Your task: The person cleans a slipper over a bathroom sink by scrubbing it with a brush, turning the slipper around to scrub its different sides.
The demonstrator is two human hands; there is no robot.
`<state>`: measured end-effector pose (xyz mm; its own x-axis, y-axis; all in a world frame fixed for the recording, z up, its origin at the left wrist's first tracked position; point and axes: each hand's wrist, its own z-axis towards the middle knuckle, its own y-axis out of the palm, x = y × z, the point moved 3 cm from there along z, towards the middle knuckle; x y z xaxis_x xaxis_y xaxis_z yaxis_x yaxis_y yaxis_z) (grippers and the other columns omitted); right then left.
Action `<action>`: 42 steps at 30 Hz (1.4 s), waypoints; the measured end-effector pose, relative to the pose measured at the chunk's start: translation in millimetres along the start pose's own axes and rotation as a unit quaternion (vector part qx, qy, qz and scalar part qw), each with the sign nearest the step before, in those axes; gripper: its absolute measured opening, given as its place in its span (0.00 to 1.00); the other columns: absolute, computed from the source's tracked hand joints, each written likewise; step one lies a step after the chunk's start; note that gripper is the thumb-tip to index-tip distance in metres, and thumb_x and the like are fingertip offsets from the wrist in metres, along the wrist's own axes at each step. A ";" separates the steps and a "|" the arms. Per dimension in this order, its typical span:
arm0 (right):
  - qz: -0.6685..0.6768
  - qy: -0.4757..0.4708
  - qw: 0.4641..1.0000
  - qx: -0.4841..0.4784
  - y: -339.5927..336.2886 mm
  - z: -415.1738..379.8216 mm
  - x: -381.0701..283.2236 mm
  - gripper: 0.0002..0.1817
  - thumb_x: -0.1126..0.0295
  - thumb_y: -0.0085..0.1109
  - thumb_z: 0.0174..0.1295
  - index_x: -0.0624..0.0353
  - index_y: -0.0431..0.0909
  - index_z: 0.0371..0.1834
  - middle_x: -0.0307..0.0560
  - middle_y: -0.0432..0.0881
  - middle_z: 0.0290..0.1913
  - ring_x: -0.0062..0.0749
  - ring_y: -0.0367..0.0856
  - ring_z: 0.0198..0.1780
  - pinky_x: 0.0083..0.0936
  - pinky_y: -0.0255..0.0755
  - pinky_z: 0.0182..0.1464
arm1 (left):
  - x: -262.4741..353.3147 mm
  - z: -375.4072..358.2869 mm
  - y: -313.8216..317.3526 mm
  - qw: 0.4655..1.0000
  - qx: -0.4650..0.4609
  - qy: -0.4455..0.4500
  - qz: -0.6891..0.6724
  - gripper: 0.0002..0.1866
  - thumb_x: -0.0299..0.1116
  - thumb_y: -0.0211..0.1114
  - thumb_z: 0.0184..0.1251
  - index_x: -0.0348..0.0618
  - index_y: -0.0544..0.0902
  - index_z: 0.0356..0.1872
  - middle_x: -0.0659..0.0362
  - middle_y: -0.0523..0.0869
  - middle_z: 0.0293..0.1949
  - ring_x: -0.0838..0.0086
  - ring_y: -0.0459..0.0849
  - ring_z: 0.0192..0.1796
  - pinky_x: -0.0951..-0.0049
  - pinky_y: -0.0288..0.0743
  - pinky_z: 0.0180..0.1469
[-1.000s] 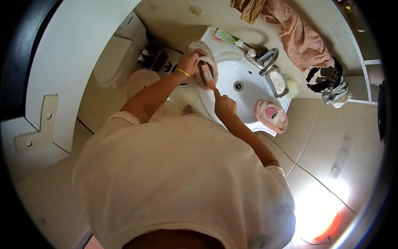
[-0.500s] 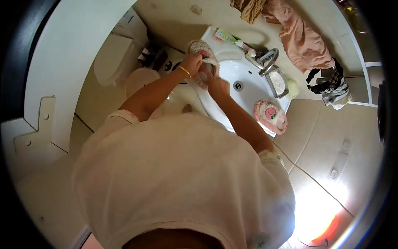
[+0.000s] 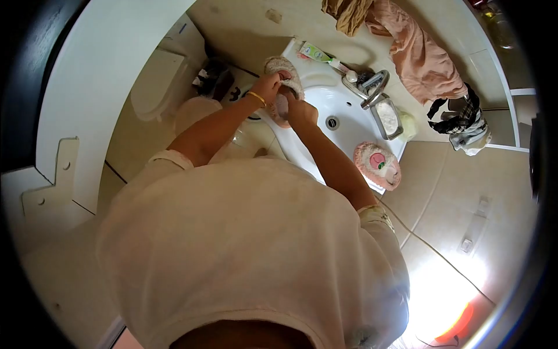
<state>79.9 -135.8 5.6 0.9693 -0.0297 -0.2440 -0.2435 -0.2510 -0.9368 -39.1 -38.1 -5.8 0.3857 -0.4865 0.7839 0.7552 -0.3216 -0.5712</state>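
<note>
"So where's the held slipper (image 3: 281,65)?"
"At the sink's (image 3: 337,142) left edge, gripped by the left hand (image 3: 267,88); the right hand (image 3: 303,114) is at the slipper's opening, but I can't tell what it holds."
"What could go wrong?"
"A hard push might twist it from that grip, off the edge."

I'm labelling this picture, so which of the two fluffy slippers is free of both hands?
The slipper lying on the right-hand edge of the sink; the left hand grips the other slipper, at the left-hand edge.
</note>
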 end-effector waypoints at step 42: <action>0.006 0.056 0.997 -0.047 11.1 -77.9 10.7 0.21 0.69 0.46 0.62 0.49 0.66 0.60 0.56 0.82 0.33 0.47 0.83 0.35 0.41 0.75 0.37 | -15.0 -75.3 47.6 0.848 -0.210 -0.376 0.308 0.53 0.60 0.61 0.51 0.47 0.44 0.72 0.56 0.41 0.74 0.60 0.35 0.75 0.41 0.43 0.68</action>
<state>90.2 -214.3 12.2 0.9652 -0.1399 -0.2210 -0.2564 -0.3398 -0.9049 -48.8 -107.3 -63.0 0.9868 -0.0628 0.1490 0.0931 -0.5323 -0.8414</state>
